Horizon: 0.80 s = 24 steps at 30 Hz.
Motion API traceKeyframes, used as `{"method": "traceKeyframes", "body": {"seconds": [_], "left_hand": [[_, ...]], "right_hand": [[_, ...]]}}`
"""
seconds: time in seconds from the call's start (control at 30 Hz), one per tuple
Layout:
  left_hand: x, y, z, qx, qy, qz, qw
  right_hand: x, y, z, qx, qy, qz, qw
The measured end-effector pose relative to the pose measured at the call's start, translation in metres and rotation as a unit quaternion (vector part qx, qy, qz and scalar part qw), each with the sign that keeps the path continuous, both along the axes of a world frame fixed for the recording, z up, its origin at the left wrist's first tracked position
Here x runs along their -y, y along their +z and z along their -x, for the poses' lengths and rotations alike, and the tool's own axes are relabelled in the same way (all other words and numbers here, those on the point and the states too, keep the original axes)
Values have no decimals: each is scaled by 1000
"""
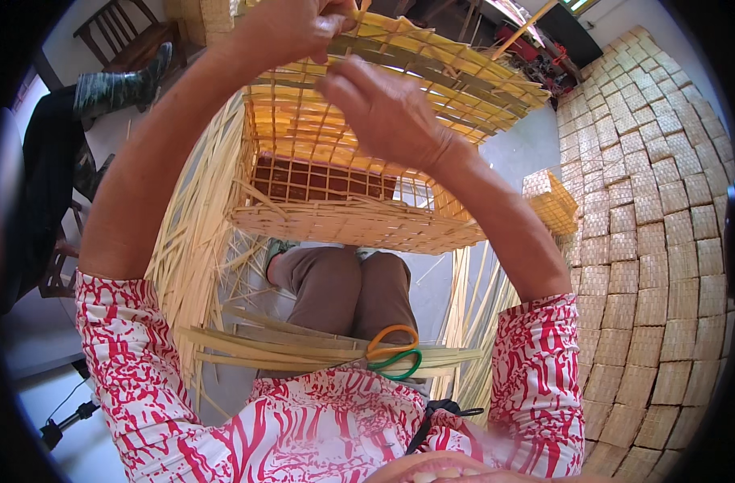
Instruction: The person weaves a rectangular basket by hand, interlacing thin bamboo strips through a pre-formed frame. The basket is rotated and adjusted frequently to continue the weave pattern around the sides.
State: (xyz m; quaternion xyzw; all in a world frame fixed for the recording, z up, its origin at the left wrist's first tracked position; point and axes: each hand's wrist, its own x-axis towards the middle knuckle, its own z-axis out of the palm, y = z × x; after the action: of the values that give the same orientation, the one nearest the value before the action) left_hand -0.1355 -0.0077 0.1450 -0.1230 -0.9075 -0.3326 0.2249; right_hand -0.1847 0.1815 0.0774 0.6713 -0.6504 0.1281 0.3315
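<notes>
An open-weave bamboo basket [343,221] is held up above my knees, its upper part made of yellow and olive strips. My left hand [311,28] is closed at the top edge of the weave, in a pinch on it. My right hand [383,113] is raised just right of it, fingers curled at the lattice; what they grip is hidden and blurred. Long pale strips [190,209] lie left and right of my legs [339,290]. A bundle of strips [247,346] crosses my lap, with orange and green loop handles [391,358] on it.
Another person's dark-trousered leg and boot [110,88] are at the left near a wooden chair [122,36]. A black stand [70,419] is at lower left. Woven squares [641,241] cover the right side. A small woven basket [548,201] sits beside them, and red clutter [544,60] is behind.
</notes>
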Motion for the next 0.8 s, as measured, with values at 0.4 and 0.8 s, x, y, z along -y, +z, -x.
{"method": "traceKeyframes", "body": {"seconds": [0.4, 0.8], "left_hand": [[54, -65, 1, -286, 99, -115, 946], [67, -61, 2, 10, -184, -454, 872]], "right_hand": [[-28, 18, -26, 64, -6, -13, 998], [82, 148, 37, -268, 110, -129, 948]]}}
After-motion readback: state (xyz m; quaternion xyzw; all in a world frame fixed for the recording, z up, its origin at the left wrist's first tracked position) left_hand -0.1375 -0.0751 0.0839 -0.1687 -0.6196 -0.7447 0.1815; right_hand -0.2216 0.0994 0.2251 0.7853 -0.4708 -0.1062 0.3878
